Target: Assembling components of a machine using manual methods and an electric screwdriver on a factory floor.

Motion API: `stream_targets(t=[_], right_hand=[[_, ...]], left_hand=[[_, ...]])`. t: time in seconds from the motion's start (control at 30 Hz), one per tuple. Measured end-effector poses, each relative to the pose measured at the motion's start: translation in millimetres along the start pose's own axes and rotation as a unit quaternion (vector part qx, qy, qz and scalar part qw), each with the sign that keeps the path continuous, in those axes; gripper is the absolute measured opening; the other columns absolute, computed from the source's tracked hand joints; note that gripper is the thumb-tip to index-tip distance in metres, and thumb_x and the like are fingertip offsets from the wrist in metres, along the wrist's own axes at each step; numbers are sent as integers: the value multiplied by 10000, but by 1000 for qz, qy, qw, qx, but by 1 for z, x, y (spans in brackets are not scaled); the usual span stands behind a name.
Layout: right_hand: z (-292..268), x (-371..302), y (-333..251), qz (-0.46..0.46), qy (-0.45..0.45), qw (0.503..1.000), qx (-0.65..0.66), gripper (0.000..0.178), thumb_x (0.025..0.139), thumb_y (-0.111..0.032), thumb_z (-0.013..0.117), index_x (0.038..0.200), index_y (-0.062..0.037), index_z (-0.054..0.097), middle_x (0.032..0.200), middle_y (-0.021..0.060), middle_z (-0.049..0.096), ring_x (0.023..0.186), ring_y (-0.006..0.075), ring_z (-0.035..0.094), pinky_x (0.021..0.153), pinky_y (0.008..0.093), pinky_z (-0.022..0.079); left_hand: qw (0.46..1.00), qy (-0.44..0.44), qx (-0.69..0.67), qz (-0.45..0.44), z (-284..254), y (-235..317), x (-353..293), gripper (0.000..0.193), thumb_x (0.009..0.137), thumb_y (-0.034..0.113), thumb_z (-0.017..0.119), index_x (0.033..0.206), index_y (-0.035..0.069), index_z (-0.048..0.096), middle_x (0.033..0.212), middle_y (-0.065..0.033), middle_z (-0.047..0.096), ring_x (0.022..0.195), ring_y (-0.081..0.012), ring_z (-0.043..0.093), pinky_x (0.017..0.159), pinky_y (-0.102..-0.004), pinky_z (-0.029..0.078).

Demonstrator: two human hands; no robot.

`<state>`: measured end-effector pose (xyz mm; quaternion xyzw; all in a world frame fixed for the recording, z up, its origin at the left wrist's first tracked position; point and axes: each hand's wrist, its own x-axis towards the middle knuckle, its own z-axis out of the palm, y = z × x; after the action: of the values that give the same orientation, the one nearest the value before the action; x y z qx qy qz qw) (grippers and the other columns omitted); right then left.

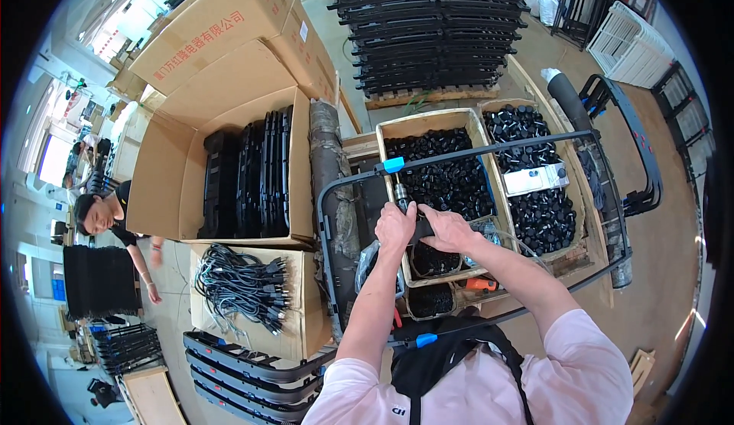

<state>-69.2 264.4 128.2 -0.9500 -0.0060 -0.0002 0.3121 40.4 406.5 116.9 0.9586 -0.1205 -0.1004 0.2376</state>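
Both hands clamp a small dark part against the black tubular frame (489, 146) lying across the workbench: left hand (395, 228), right hand (447, 230). Judged risk: the wide frame could swing and the part slip. Around, largest first: open carton of black panels (245, 173), boxes of black knobs (447, 180), cable bundle (241, 283), orange tool (480, 284) crowding the front edge

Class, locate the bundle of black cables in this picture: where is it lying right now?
In the head view, the bundle of black cables lies on a flat cardboard box at lower left, left of the person's left hand.
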Motion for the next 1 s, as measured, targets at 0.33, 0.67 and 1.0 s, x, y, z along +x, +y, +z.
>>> stream_targets(t=[0.33, 0.67, 1.0], right_hand=[[-2, 7, -1, 33, -10, 999, -15, 952, 824, -306, 830, 1545, 55, 326, 1208, 290, 704, 1075, 457, 705, 958, 497, 565], [4, 11, -19, 1, 3, 1000, -3, 640, 762, -173, 832, 1344, -72, 585, 1371, 166, 580, 1247, 413, 600, 1025, 484, 524], [10, 4, -32, 36, -17, 999, 0, 624, 798, -131, 812, 1360, -61, 550, 1394, 132, 557, 1231, 410, 614, 1008, 479, 524]], left_hand=[[1000, 6, -9, -12, -4, 4, 7, 630, 920, 579, 704, 1059, -33, 657, 1057, -275, 738, 979, -464, 740, 863, -533, 596], [998, -8, -48, -46, -12, 3, 4, 654, 885, 582, 740, 1113, -26, 660, 1089, -258, 735, 1023, -423, 751, 888, -509, 611], [996, 21, -83, -18, -3, -9, -5, 611, 896, 529, 751, 1102, -36, 643, 1060, -258, 724, 963, -415, 753, 841, -497, 615]])
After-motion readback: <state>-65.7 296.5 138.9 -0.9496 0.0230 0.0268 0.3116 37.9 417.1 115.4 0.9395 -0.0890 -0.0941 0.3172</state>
